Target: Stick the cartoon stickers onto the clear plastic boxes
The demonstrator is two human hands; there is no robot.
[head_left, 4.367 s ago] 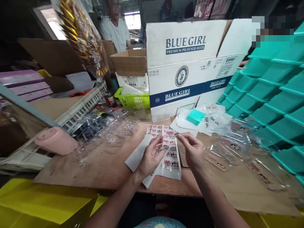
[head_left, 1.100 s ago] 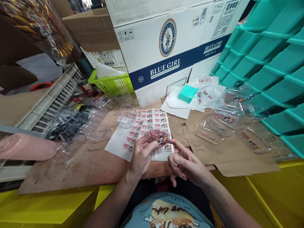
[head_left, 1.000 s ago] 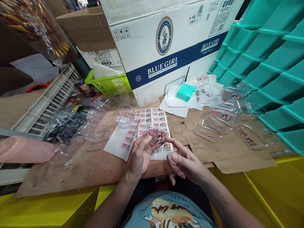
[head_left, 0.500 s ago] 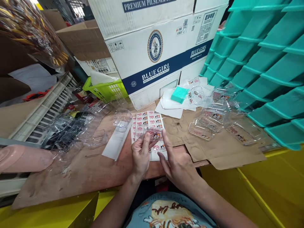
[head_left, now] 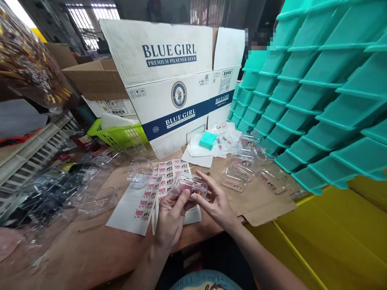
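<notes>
A clear plastic box [head_left: 188, 183] with a red-and-black printed sticker on it is tilted up above the table. My left hand [head_left: 171, 213] grips its near left side, thumb on the front. At the right end my right hand [head_left: 216, 201] has its thumb pressed on the sticker's area, fingers round the far edge. Underneath lie white sheets of printed stickers [head_left: 144, 205], partly hidden by the box and my hands. Another clear plastic box [head_left: 140, 171] stands to the left of the sheets.
Several stickered clear boxes [head_left: 232, 180] lie on cardboard [head_left: 260, 209] at right. Stacked turquoise bins [head_left: 317, 104] rise beyond them. A white beer carton [head_left: 178, 72] stands at the back, with a green basket [head_left: 121, 135] beside it. Clear plastic pieces [head_left: 96, 199] crowd the left.
My view has swung up and to the right. The box is now raised and tilted, with my right thumb on it instead of an extended finger. The left sticker sheet shows more fully.
</notes>
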